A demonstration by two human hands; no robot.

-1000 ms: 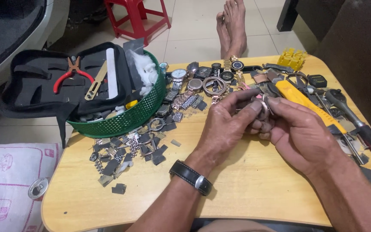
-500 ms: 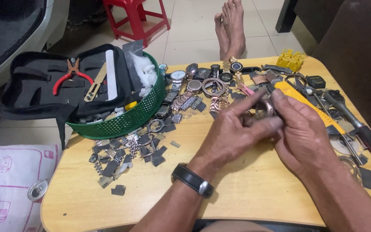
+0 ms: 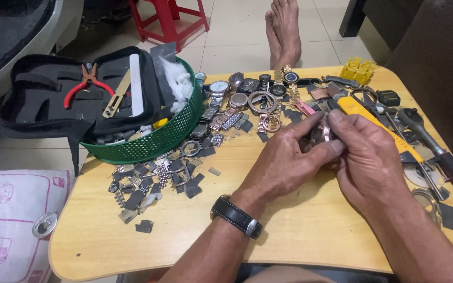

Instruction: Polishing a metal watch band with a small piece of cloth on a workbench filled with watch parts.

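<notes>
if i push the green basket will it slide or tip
The green basket would probably slide: it looks like light mesh plastic on a smooth wooden table. It may tip toward the open black tool case lying across its rim, since that case overhangs the table's edge.

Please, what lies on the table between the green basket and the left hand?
In the head view, watch cases and bracelet pieces lie between the green basket and the left hand.
</notes>
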